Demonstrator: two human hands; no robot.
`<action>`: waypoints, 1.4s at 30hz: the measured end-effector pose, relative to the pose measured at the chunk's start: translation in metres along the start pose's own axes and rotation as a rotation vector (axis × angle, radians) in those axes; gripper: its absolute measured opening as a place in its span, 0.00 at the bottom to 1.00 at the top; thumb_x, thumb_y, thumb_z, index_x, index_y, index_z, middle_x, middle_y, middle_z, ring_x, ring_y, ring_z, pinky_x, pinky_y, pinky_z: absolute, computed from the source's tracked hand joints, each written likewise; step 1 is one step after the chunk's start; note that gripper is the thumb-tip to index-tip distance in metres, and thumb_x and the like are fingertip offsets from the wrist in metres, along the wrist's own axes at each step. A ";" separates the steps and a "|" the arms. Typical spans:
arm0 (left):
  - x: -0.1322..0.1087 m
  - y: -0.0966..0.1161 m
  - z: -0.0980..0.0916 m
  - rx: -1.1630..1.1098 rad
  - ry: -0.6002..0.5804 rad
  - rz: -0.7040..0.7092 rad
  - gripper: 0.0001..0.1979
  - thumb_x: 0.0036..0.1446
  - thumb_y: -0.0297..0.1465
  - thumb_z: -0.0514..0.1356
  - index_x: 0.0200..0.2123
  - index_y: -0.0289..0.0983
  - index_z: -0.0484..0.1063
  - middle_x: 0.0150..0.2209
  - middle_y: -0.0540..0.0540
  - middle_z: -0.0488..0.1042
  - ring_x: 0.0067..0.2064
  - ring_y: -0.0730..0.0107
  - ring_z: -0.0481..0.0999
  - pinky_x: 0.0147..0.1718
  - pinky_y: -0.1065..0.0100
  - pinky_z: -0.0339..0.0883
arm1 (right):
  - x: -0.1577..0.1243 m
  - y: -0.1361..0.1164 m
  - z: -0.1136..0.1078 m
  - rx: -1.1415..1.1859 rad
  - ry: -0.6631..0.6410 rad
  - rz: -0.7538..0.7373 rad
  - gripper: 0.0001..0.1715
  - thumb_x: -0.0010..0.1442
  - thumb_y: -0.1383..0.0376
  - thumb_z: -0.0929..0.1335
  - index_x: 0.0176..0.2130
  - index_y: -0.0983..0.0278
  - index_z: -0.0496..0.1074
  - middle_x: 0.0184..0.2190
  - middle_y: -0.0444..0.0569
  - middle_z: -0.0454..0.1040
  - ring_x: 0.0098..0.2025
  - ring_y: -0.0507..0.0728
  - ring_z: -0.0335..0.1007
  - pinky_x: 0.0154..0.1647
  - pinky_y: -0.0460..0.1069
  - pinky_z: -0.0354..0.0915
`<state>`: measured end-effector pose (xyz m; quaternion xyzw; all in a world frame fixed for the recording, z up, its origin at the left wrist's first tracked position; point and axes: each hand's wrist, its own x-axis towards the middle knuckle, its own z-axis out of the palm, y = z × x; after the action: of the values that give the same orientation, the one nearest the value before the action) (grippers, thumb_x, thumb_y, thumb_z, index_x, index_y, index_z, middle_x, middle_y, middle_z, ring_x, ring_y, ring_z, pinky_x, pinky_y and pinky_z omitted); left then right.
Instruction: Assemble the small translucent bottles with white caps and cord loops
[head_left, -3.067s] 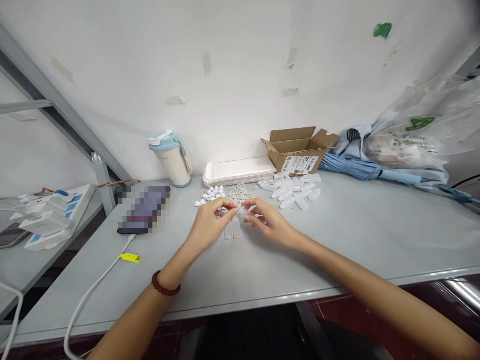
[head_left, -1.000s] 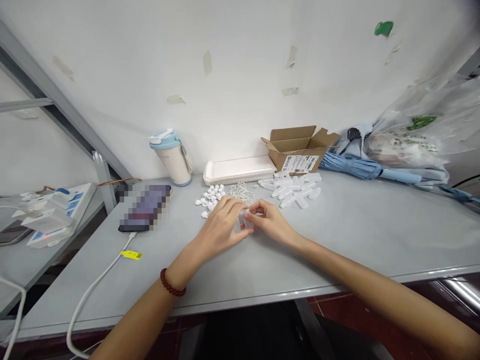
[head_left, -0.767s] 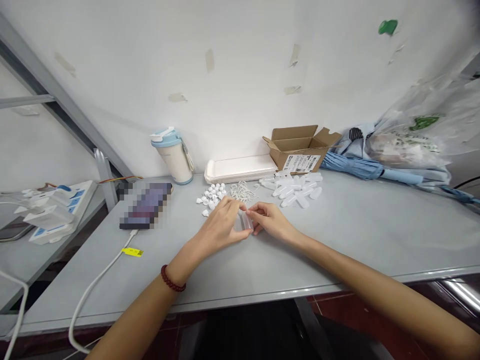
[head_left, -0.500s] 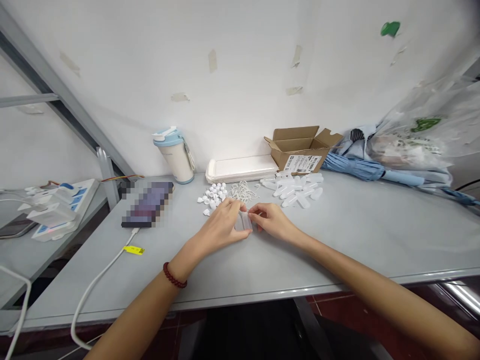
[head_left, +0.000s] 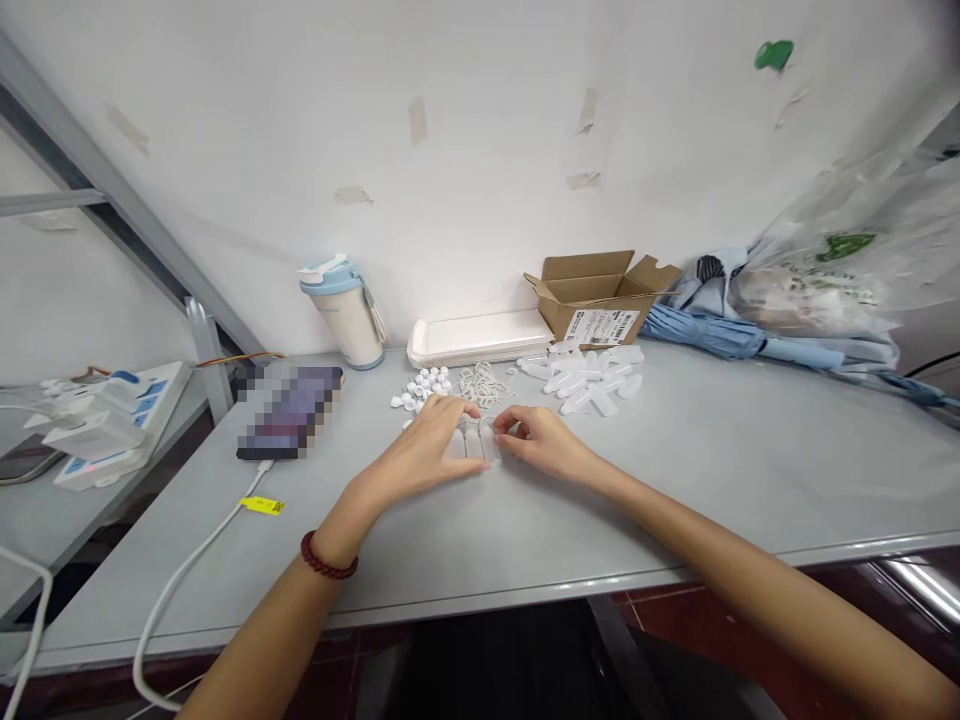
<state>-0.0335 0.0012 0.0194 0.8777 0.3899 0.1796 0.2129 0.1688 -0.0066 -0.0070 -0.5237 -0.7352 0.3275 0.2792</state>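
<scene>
My left hand (head_left: 431,445) is curved around a row of small translucent plastic bottles (head_left: 472,443), its fingers at their far ends and its thumb along their near ends. At the row's right edge is my right hand (head_left: 538,440), fingers curled and thumb bent in against them; what they pinch, if anything, is hidden. Just beyond my hands are a heap of small white caps (head_left: 431,380) and a tangle of thin white loops (head_left: 484,385). More translucent bottles (head_left: 592,378) lie in a loose pile to the right of the loops.
Along the wall stand a tumbler (head_left: 349,315), a stack of white trays (head_left: 480,338) and an open cardboard box (head_left: 600,300). A blue folded umbrella (head_left: 712,330) and plastic bags (head_left: 817,280) lie right. A phone (head_left: 292,412) with a white cable (head_left: 195,550) sits left.
My left hand has shifted slightly left and opened wider, so more of the bottle row shows between its thumb and fingers. My right hand stays at the row's right side.
</scene>
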 end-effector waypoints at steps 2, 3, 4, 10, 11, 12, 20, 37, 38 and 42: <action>-0.002 -0.003 -0.005 0.006 -0.040 -0.035 0.26 0.47 0.44 0.63 0.48 0.41 0.63 0.48 0.43 0.66 0.52 0.53 0.63 0.47 0.57 0.62 | 0.001 0.002 -0.003 0.062 -0.042 0.021 0.08 0.54 0.65 0.67 0.36 0.66 0.70 0.30 0.46 0.74 0.26 0.50 0.67 0.27 0.46 0.61; -0.002 -0.005 -0.007 0.011 -0.056 -0.051 0.28 0.46 0.45 0.64 0.48 0.41 0.63 0.47 0.43 0.67 0.52 0.53 0.63 0.46 0.57 0.63 | 0.001 0.004 -0.005 0.105 -0.076 0.034 0.10 0.52 0.64 0.68 0.37 0.66 0.69 0.33 0.47 0.73 0.27 0.50 0.68 0.26 0.46 0.61; -0.003 -0.006 -0.009 0.015 -0.069 -0.063 0.29 0.45 0.45 0.64 0.48 0.41 0.63 0.47 0.43 0.67 0.51 0.53 0.64 0.46 0.57 0.63 | 0.001 0.005 -0.006 0.148 -0.115 0.049 0.14 0.51 0.63 0.69 0.38 0.66 0.68 0.36 0.48 0.73 0.28 0.50 0.68 0.25 0.46 0.62; -0.003 -0.007 -0.005 0.023 -0.132 -0.049 0.28 0.45 0.43 0.64 0.48 0.40 0.63 0.48 0.44 0.67 0.52 0.52 0.63 0.45 0.58 0.62 | 0.001 0.009 -0.010 0.249 -0.198 0.090 0.26 0.43 0.65 0.74 0.41 0.65 0.65 0.42 0.50 0.70 0.30 0.50 0.70 0.31 0.47 0.65; -0.002 -0.006 -0.003 0.026 -0.133 -0.043 0.27 0.45 0.43 0.64 0.48 0.40 0.63 0.48 0.43 0.67 0.52 0.52 0.62 0.46 0.57 0.62 | 0.001 0.009 -0.009 0.256 -0.198 0.084 0.25 0.43 0.66 0.74 0.41 0.65 0.65 0.43 0.50 0.69 0.30 0.50 0.70 0.32 0.48 0.66; -0.002 -0.006 -0.002 0.028 -0.131 -0.039 0.26 0.46 0.42 0.64 0.48 0.40 0.63 0.48 0.43 0.67 0.53 0.52 0.61 0.46 0.57 0.62 | 0.001 0.009 -0.009 0.264 -0.200 0.078 0.25 0.43 0.67 0.74 0.41 0.65 0.65 0.43 0.50 0.69 0.30 0.50 0.71 0.32 0.48 0.66; -0.002 -0.006 0.002 0.018 -0.114 -0.016 0.22 0.48 0.38 0.62 0.47 0.40 0.64 0.46 0.43 0.68 0.52 0.53 0.62 0.45 0.57 0.62 | 0.001 0.007 -0.004 0.290 -0.202 0.066 0.24 0.43 0.69 0.74 0.41 0.65 0.66 0.42 0.48 0.69 0.30 0.50 0.71 0.32 0.48 0.66; 0.000 -0.003 0.002 0.003 -0.106 -0.006 0.22 0.48 0.42 0.63 0.46 0.41 0.65 0.45 0.44 0.68 0.52 0.54 0.62 0.48 0.56 0.62 | 0.001 0.007 -0.002 0.348 -0.216 0.065 0.24 0.42 0.68 0.74 0.40 0.65 0.65 0.41 0.48 0.69 0.30 0.50 0.71 0.32 0.47 0.66; 0.000 -0.003 0.002 -0.002 -0.101 -0.005 0.23 0.48 0.43 0.63 0.46 0.41 0.65 0.45 0.44 0.68 0.51 0.54 0.62 0.48 0.56 0.62 | 0.001 0.007 -0.003 0.343 -0.217 0.060 0.24 0.42 0.68 0.74 0.40 0.65 0.65 0.41 0.49 0.69 0.30 0.50 0.71 0.32 0.47 0.66; 0.003 -0.005 0.007 0.001 0.015 -0.016 0.20 0.56 0.46 0.56 0.45 0.39 0.66 0.45 0.43 0.68 0.51 0.56 0.62 0.47 0.56 0.63 | 0.004 0.006 -0.011 0.292 -0.142 0.047 0.24 0.47 0.62 0.73 0.43 0.66 0.66 0.40 0.51 0.71 0.30 0.51 0.71 0.31 0.48 0.67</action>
<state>-0.0310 0.0051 0.0120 0.8734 0.3984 0.1843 0.2110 0.1789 0.0005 -0.0044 -0.4704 -0.6851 0.4735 0.2919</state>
